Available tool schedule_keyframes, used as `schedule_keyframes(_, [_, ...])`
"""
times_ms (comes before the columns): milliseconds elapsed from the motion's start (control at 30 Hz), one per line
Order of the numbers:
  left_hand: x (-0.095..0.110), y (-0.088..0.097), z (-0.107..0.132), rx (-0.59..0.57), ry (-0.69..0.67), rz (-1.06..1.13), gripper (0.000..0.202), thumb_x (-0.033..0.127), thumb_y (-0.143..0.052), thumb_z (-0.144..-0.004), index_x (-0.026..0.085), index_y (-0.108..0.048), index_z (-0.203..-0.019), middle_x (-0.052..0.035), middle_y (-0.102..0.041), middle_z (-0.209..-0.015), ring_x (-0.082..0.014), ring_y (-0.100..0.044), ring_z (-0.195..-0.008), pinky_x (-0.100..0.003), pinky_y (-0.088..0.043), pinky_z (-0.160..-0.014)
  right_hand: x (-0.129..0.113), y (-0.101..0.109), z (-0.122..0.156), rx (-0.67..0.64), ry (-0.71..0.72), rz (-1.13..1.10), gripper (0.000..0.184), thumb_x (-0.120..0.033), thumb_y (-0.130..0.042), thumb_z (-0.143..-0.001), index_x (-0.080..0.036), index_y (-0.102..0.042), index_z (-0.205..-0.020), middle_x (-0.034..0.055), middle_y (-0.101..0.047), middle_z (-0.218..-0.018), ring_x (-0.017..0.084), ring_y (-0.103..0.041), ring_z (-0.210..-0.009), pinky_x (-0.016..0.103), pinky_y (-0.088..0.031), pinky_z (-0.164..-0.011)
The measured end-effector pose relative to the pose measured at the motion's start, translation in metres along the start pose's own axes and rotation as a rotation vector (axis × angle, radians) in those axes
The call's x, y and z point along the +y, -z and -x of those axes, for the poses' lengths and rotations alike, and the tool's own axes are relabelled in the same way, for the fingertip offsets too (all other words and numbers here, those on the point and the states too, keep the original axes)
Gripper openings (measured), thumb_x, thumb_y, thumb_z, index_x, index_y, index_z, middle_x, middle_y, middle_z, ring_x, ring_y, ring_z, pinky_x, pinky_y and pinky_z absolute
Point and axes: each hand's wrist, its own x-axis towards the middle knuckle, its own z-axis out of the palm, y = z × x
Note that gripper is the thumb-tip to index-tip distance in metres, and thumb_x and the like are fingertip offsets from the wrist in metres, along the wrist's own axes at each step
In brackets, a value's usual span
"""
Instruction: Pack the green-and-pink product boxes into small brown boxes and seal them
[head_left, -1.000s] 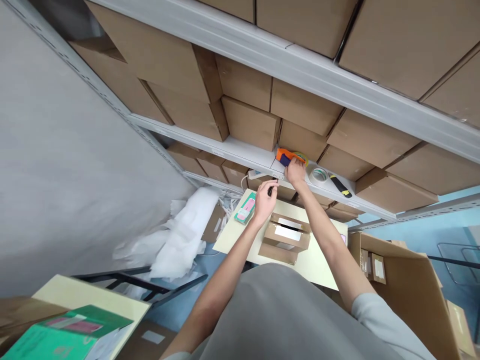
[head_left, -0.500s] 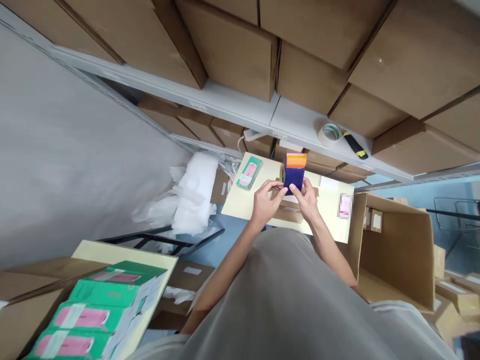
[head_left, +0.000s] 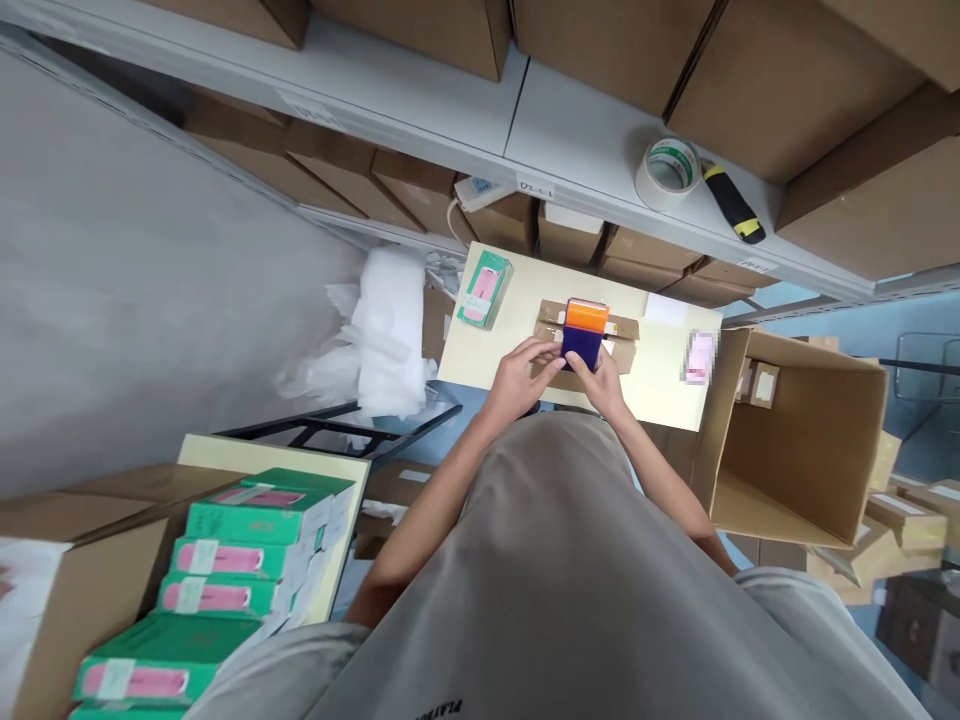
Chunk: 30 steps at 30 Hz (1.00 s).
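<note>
A flat, dark purple item with an orange upper end (head_left: 582,346) is held up in front of me over the table; I cannot make out exactly what it is. My right hand (head_left: 600,384) grips its lower right side, thumb across the front. At the lower left edge, my left hand (head_left: 517,380) has its thumb and fingers closed against the item. Behind and below it a small brown carton (head_left: 624,358) lies on the pale yellow table (head_left: 517,350), partly hidden by the item and the hands.
On the table are a green box with a pink picture (head_left: 484,290) at left and a blurred pink item (head_left: 699,357) at right. A tape roll (head_left: 667,174) and cutter (head_left: 733,202) lie on the shelf. A large open carton (head_left: 802,450) stands right; green boxes (head_left: 217,580) are stacked left.
The view has tilted lower, so the shelf sits higher and the carton behind the item shows more. The purple and orange item stays in both hands; a tape roll visible beside it earlier is hidden.
</note>
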Motion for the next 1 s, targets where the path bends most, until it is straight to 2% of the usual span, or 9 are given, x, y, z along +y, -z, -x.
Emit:
schedule_keyframes(100, [0.004,0.011,-0.002,0.098,0.0,0.019,0.047,0.059,-0.068,-0.109,0.019,-0.077,-0.134,-0.0139,-0.078,-0.127,-0.0206,-0.079,-0.105,-0.032,-0.067,-0.087,0.004,0.008,0.007,-0.049,0.059,0.166,0.063,-0.074,-0.069,-0.104,-0.021,-0.069,-0.138,0.015,-0.08,-0.13,0.032,-0.077,-0.119,0.05,-0.064,-0.11])
schedule_keyframes(233, [0.022,0.029,-0.009,0.123,-0.071,0.019,0.051,0.062,-0.068,-0.109,0.021,-0.076,-0.138,-0.0137,-0.077,-0.129,-0.0216,-0.078,-0.114,-0.032,-0.067,-0.093,0.008,0.026,0.012,-0.14,0.218,0.387,0.05,-0.062,-0.067,-0.11,-0.021,-0.068,-0.138,0.0175,-0.079,-0.128,0.035,-0.076,-0.119,0.052,-0.064,-0.106])
schedule_keyframes(367, [0.049,0.04,-0.01,0.079,-0.182,-0.04,0.042,0.055,-0.073,-0.108,0.024,-0.078,-0.135,-0.0116,-0.077,-0.127,-0.0224,-0.076,-0.117,-0.033,-0.067,-0.091,0.008,0.045,0.01,-0.226,0.404,0.505,0.032,-0.045,-0.061,-0.114,-0.023,-0.068,-0.136,0.0156,-0.078,-0.122,0.035,-0.074,-0.116,0.056,-0.062,-0.107])
schedule_keyframes(533, [0.074,0.049,-0.01,-0.041,-0.244,-0.202,0.033,0.053,-0.073,-0.108,0.028,-0.082,-0.128,-0.0093,-0.08,-0.123,-0.0239,-0.074,-0.116,-0.039,-0.066,-0.096,-0.002,0.062,0.006,-0.277,0.553,0.619,0.025,-0.036,-0.061,-0.113,-0.024,-0.067,-0.135,0.0134,-0.078,-0.118,0.034,-0.073,-0.113,0.058,-0.062,-0.106])
schedule_keyframes(700, [0.079,0.053,-0.012,-0.127,-0.276,-0.293,0.029,0.051,-0.07,-0.111,0.028,-0.082,-0.124,-0.0085,-0.081,-0.117,-0.0252,-0.074,-0.111,-0.044,-0.062,-0.103,-0.009,0.075,0.0,-0.322,0.606,0.675,0.023,-0.031,-0.058,-0.113,-0.024,-0.069,-0.131,0.0133,-0.076,-0.115,0.035,-0.071,-0.112,0.059,-0.06,-0.106])
schedule_keyframes(1000, [0.074,0.048,-0.017,-0.188,-0.335,-0.333,0.028,0.048,-0.063,-0.114,0.027,-0.081,-0.113,-0.0075,-0.079,-0.107,-0.0247,-0.072,-0.103,-0.045,-0.06,-0.1,-0.016,0.084,-0.005,-0.353,0.663,0.758,0.015,-0.023,-0.059,-0.109,-0.024,-0.068,-0.122,0.013,-0.078,-0.113,0.035,-0.072,-0.114,0.058,-0.061,-0.109])
